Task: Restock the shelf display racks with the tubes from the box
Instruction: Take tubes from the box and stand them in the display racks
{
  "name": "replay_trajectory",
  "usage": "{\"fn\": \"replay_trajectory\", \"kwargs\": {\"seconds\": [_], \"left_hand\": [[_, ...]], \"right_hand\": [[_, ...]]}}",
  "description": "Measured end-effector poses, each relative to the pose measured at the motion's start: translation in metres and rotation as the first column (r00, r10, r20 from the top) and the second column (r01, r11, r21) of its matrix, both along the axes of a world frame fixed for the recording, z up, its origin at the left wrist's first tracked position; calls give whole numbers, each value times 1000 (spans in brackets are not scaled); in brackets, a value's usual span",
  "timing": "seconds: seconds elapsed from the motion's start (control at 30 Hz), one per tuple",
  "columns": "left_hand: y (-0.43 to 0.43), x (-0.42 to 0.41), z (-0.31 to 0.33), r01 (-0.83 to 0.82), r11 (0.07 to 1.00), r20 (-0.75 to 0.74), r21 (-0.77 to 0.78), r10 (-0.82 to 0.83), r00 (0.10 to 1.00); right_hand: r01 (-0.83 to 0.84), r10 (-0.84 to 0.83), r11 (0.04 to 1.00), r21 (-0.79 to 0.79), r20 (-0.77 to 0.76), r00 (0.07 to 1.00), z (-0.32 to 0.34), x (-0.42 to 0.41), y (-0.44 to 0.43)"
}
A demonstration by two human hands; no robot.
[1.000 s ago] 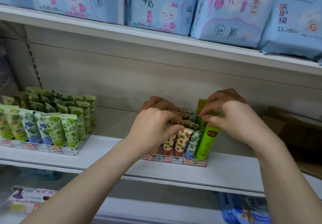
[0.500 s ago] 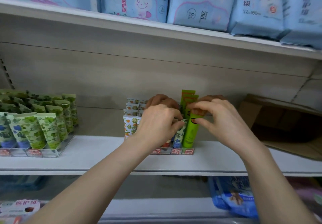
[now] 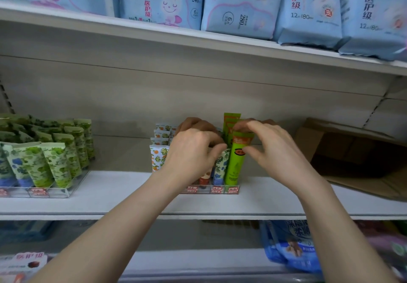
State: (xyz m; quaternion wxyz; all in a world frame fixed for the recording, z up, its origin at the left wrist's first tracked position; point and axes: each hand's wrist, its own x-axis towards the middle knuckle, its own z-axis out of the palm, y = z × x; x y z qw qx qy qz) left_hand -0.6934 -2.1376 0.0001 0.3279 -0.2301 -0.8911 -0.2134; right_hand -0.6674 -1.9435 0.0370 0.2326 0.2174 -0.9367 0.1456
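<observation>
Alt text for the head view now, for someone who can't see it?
The right hand pinches the front green tube in a clear rack on the white shelf; the left hand covers patterned tubes beside it. A cardboard box sits further right.

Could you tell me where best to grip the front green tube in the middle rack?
Pinch the green tube at its flat crimped top, coming from above: it stands upright, cap down in the rack, other tubes packed beside it.
</observation>
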Motion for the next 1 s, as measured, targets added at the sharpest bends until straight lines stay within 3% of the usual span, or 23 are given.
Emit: {"fn": "replay_trajectory", "kwargs": {"seconds": [0.2, 0.4, 0.63, 1.0], "left_hand": [[-6, -12, 14, -54, 998, 25, 31, 53, 998], [5, -23, 25, -5, 994, 155, -108, 22, 988], [14, -25, 38, -10, 940, 233, -340, 95, 968], [20, -35, 46, -33, 924, 314, -381, 163, 935]], "right_hand": [[26, -26, 1000, 8, 14, 1000, -3, -3, 3], [-10, 10, 1000, -5, 8, 1000, 8, -5, -1], [-43, 43, 999, 0, -15, 999, 13, -11, -2], [-32, 32, 999, -2, 2, 999, 10, -12, -2]]}}
